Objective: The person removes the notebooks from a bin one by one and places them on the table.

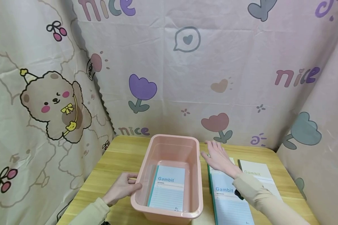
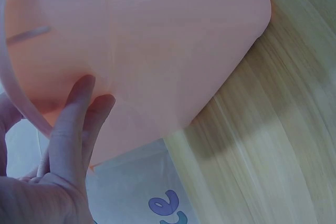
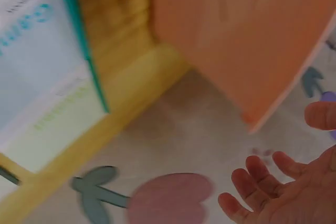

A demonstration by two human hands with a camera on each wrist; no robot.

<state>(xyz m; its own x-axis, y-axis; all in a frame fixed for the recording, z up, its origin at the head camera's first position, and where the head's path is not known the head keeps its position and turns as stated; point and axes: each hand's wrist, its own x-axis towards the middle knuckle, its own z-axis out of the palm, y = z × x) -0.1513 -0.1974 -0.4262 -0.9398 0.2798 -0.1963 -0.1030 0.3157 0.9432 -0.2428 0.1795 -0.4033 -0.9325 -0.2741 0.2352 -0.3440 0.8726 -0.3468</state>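
A pink plastic basin (image 1: pixel 199 175) stands on the wooden table, with a blue Gambit notebook (image 1: pixel 169 190) lying flat inside it. My left hand (image 1: pixel 125 188) grips the basin's left rim, thumb over the edge; the left wrist view shows the fingers (image 2: pixel 73 124) against the outer wall. My right hand (image 1: pixel 219 158) hovers just right of the basin, fingers spread and holding nothing. Below the right forearm lies another blue notebook (image 1: pixel 231 203), overlapping one with a green spine (image 3: pixel 58 114) behind it. Part of that one is hidden by the hand.
A cream Gambit notebook (image 1: pixel 257 170) lies farther right, partly covered by the right sleeve. The wooden table (image 1: pixel 118 156) ends at a printed cloth (image 1: pixel 180 78) hanging behind it. Similar cloth hangs at both sides.
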